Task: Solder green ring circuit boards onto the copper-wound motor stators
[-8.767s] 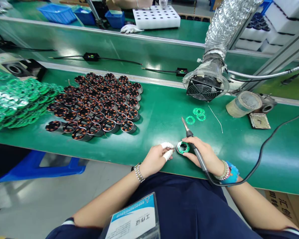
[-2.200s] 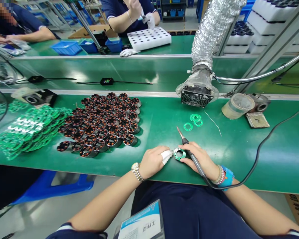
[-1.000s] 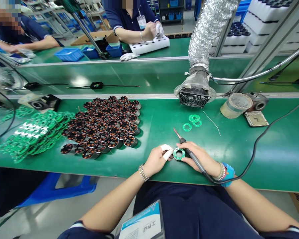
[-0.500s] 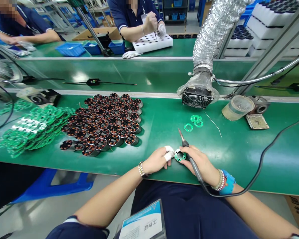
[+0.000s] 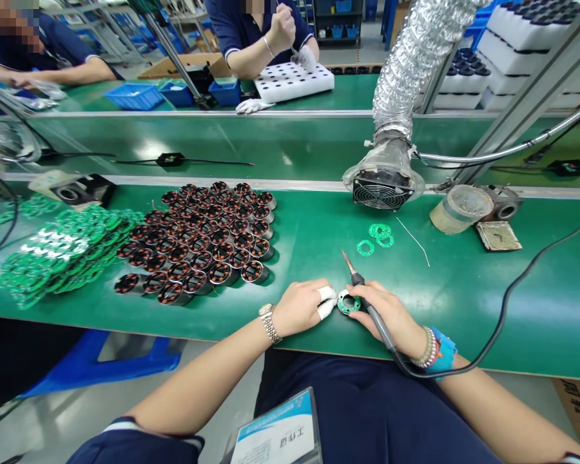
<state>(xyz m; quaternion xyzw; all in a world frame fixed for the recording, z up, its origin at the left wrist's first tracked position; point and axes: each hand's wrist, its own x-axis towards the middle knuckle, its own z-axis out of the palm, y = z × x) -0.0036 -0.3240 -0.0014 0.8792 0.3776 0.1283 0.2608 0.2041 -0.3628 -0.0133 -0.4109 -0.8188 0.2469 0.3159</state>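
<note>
A round motor part with a green ring circuit board (image 5: 348,301) on top is between my hands near the front edge of the bench. My left hand (image 5: 305,308), with white covers on its fingertips, is closed in a pinch at the part's left edge. My right hand (image 5: 391,319) grips a soldering iron (image 5: 373,313), whose tip points up and away from the board. The thumb and fingers of that hand also touch the part's right side. Just beyond lie a few loose green ring boards (image 5: 366,247) and a thin piece of solder wire (image 5: 414,241).
Rows of motor stators (image 5: 200,241) stand left of my hands, beside a pile of green circuit boards (image 5: 62,248). A fume extractor fan (image 5: 381,192) hangs ahead. At right are a tub (image 5: 460,209) and a sponge tray (image 5: 499,236). The iron's cable (image 5: 505,316) crosses the right side.
My left wrist has turned, so the watch face now shows. The soldering iron has shifted slightly left. Across the bench, a co-worker's hand has risen from the white foam tray.
</note>
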